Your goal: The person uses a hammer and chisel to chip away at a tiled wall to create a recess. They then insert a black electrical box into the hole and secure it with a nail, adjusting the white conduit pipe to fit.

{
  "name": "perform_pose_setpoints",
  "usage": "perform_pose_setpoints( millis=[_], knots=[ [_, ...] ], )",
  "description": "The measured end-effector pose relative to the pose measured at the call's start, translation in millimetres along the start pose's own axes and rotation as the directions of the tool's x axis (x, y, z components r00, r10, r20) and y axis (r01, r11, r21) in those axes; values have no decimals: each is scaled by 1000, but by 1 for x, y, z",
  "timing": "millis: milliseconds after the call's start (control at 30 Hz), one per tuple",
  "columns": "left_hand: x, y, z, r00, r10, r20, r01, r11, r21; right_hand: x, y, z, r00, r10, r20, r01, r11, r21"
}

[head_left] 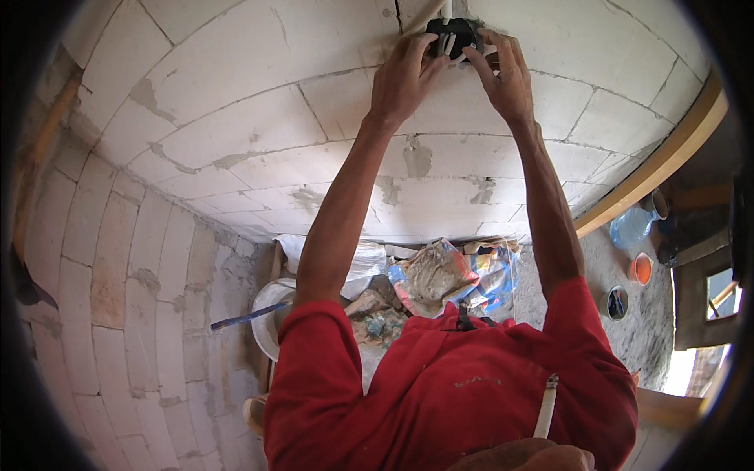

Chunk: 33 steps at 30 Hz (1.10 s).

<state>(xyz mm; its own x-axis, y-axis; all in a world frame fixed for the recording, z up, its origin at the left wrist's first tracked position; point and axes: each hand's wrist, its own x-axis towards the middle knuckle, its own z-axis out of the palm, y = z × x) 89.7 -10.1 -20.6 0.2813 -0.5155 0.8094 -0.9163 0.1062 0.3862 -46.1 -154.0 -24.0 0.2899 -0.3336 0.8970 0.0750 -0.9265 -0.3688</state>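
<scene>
At the top of the view, a black electrical box (470, 34) sits at the white block wall. White cables (450, 44) loop inside it, and another white cable (448, 9) runs up from its upper edge. My left hand (404, 78) has its fingers bent on the box's left rim, the thumb close to the cables. On the opposite side, the fingers of my right hand (506, 74) grip the right rim, with the thumb near the cable ends. Both arms are stretched up from red sleeves. My fingers partly hide the box's sides and its back.
Below are a white bucket (265, 337) with a blue stick (250, 315) across it, and crumpled bags (440, 275). To the right stand an orange bucket (640, 269), a dark pot (615, 302) and a blue water bottle (631, 228). A curved-looking wooden beam (660, 169) borders the wall.
</scene>
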Motion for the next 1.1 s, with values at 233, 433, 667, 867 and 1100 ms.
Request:
perform_pose_setpoints(
  millis=[233,433,667,867,1100],
  knots=[
    [0,-1,5,1000,17,-13,-17,1000,16,17,-5,-4,937,301,177,-338,909,243],
    [-3,5,23,995,58,-85,-50,995,88,-11,1,11,982,129,-136,-119,990,81],
    [-4,2,19,997,15,-77,-17,1000,-21,-21,-50,26,991,99,-92,-121,952,-282],
    [2,-4,21,998,-33,-44,31,998,-54,-7,-52,50,915,350,-199,-373,923,-92],
    [0,1,28,986,31,-161,-8,990,143,-7,-45,53,830,426,-360,-451,892,17]
  ],
)
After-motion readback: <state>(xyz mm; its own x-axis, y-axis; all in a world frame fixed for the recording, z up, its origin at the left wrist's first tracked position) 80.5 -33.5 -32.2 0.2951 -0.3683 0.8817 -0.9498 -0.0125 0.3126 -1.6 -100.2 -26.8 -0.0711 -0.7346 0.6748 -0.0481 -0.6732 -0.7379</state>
